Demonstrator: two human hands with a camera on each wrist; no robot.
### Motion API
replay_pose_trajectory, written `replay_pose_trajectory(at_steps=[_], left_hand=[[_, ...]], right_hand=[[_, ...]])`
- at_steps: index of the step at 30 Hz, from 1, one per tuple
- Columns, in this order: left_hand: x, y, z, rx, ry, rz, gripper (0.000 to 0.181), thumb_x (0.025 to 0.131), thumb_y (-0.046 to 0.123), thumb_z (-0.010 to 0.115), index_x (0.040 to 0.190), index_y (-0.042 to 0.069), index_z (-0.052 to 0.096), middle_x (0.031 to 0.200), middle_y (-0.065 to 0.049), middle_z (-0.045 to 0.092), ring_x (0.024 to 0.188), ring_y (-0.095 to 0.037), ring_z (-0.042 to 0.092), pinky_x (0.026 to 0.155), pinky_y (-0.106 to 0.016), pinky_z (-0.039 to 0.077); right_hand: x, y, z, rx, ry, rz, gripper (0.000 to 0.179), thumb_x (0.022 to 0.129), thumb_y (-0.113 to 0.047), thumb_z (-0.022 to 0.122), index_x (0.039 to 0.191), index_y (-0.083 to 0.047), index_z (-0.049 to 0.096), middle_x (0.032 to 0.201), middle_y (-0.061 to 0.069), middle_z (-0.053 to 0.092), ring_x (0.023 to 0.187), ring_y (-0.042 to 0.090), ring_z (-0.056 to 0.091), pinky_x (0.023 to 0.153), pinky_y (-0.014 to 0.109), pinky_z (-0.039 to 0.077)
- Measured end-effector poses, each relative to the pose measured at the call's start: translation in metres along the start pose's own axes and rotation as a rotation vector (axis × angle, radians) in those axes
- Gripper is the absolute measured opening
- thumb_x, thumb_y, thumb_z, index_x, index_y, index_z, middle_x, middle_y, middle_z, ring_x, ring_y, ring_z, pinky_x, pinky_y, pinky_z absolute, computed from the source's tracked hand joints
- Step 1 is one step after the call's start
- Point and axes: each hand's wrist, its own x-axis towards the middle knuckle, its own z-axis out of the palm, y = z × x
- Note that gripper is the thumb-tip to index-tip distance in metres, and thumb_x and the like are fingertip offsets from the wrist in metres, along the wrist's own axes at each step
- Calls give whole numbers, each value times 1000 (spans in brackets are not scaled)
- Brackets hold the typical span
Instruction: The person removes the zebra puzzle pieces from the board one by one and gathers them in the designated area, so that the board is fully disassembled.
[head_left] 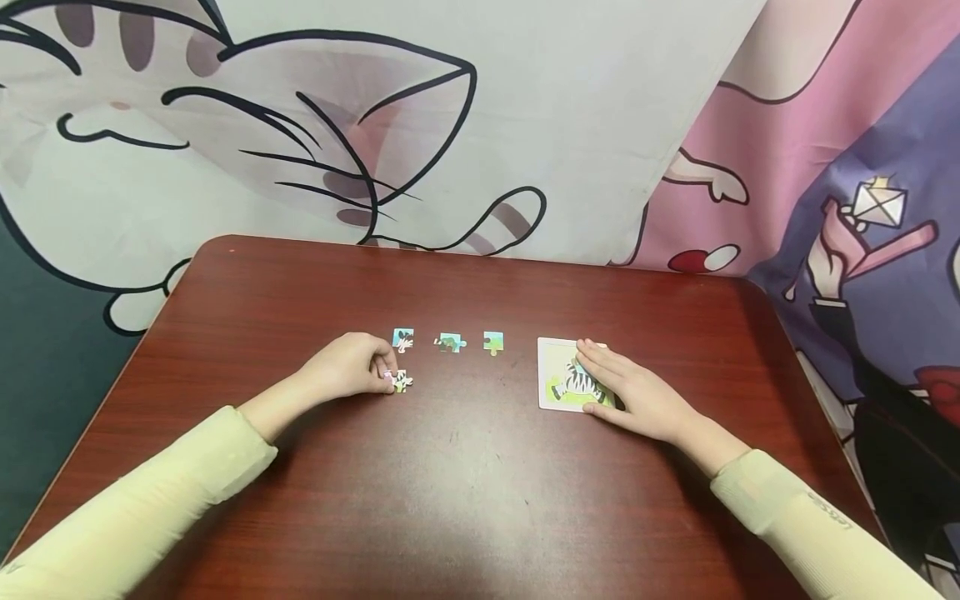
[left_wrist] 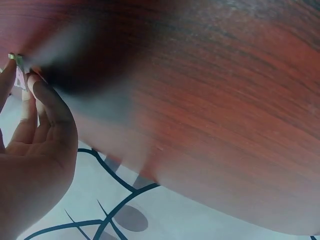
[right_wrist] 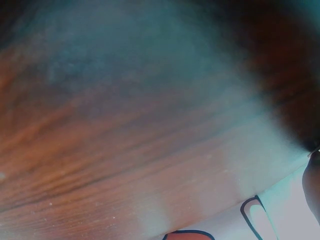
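My left hand (head_left: 351,367) pinches a small jigsaw piece (head_left: 402,382) with white, green and pink on it, low over the table. In the left wrist view the thumb and fingers hold that piece (left_wrist: 20,75) by its edges. Just beyond it lies a blue jigsaw piece (head_left: 402,339) with part of a zebra. My right hand (head_left: 637,393) rests with extended fingers on the right part of a white-bordered square zebra picture (head_left: 551,375), covering some of it. Only a sliver of the right hand (right_wrist: 313,182) shows in the right wrist view.
Between the zebra piece and the picture lie two more jigsaw pieces, one blue and dark green (head_left: 452,342), one blue and light green (head_left: 492,342). They form a rough row on the reddish-brown table (head_left: 465,483). A cartoon-printed cloth (head_left: 585,150) hangs behind the table's far edge.
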Motion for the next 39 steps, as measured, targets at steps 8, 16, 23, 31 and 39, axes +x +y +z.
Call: replay_pose_trajectory(at_steps=[8,16,23,31,39], left_hand=[[-2,-1,-1,29,29,-2,22,79,10,90,94,7,75,77,1,68,73,-10,59,70,-24,49],[-5,-2,-2,61,45,3,24,81,12,90,99,7,75,83,-1,68,79,-13,60,73,-26,49],[-5,-3,2,104,73,12,19,83,10,88,97,10,75,81,2,67,78,-11,59,72,-27,49],[-5,1,5,216,95,17,22,82,17,90,94,14,72,86,2,64,78,-11,57,71,-28,47],[-5,0,7,210,107,23,20,83,17,89,94,14,72,86,2,64,78,-10,57,71,-28,46]], right_hand=[[1,1,0,-6,2,-7,82,95,-38,78,162,-6,43,170,14,40,157,35,40,130,44,31],[2,-2,-3,1,-9,3,83,94,-37,80,162,-7,42,171,14,39,157,35,40,127,50,34],[2,-3,-4,-4,-15,10,83,94,-37,79,162,-7,42,171,14,39,157,35,39,128,48,33],[2,-2,-3,-2,7,-2,82,94,-35,80,161,-5,43,170,15,40,156,37,41,126,52,35],[1,-1,-1,-7,13,-13,81,94,-35,79,161,-5,44,169,15,41,155,37,42,126,50,36]])
